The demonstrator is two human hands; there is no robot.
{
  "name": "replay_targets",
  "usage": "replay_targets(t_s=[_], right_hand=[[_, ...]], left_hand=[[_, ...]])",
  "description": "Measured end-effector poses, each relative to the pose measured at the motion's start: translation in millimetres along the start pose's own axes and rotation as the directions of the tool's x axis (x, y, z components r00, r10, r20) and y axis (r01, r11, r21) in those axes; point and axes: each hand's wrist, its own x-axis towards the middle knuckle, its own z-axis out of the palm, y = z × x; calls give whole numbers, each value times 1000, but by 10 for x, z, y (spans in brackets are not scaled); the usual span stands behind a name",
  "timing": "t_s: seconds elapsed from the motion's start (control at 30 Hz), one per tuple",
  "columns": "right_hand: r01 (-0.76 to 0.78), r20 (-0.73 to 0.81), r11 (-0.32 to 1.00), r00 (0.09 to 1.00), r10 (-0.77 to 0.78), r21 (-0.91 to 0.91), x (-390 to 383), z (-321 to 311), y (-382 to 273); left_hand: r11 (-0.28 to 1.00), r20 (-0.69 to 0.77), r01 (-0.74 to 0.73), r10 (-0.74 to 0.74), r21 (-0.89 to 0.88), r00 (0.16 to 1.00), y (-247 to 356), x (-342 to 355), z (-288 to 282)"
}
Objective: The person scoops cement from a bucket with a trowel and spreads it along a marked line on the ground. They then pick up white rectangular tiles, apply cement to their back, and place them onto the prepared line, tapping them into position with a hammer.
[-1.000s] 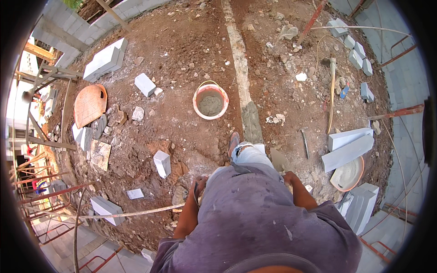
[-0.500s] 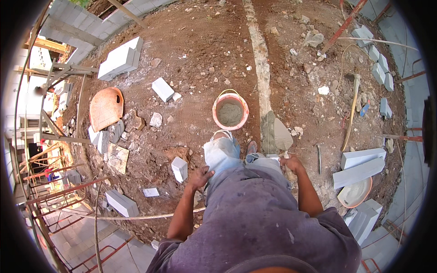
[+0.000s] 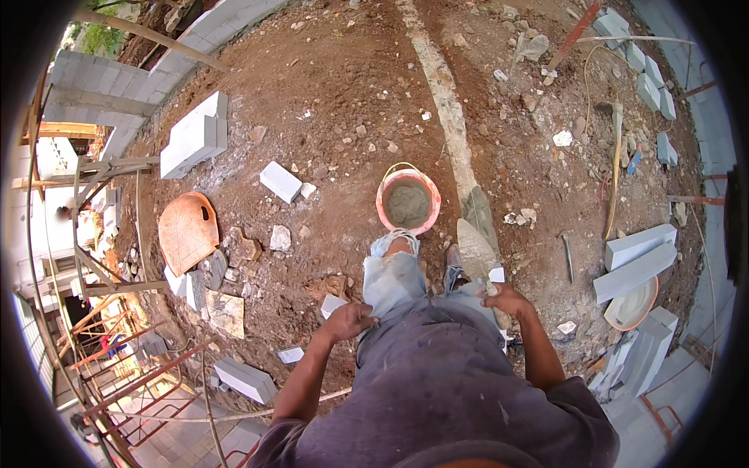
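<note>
Gripping a mortar-caked trowel (image 3: 477, 248) in the right hand (image 3: 507, 300), blade pointing ahead just beside the orange bucket of mortar (image 3: 408, 201); left hand (image 3: 349, 320) loosely curled on the thigh, holding nothing. Risking a stumble over rubble and the pale block (image 3: 333, 304) near the feet, or a kicked bucket spilling mortar.

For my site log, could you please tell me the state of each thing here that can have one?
Orange bucket: upright, partly filled with grey mortar.
Trowel: held in right hand, blade smeared grey.
Left hand: empty, on thigh.
Orange pan: lying tilted on the dirt.
Grey blocks: stacked.
</note>
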Motion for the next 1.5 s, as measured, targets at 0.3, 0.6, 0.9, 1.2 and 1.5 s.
replay_targets(t_s=[0.3,0.6,0.9,1.2,1.5], right_hand=[[-123,-50,984,990,130,127,116,647,-450],[-29,-498,955,849,180,295,1644,326,-75],[296,-488,631,859,152,718,3787,-112,272],[519,-707,791,688,-162,324,4052,-538,353],[166,-625,957,728,-281,-238,3758,-428,435]], left_hand=[[999,-230,-16,25,42,973,-1045,1804,-1247],[992,-161,28,-48,-124,986,-1760,3539,-1087],[976,-594,-142,213,164,776,-3514,6036,-265],[817,-570,-351,33,-458,821,-2521,6746,59],[751,-545,-559,321,-352,775,-1529,6505,-176]])
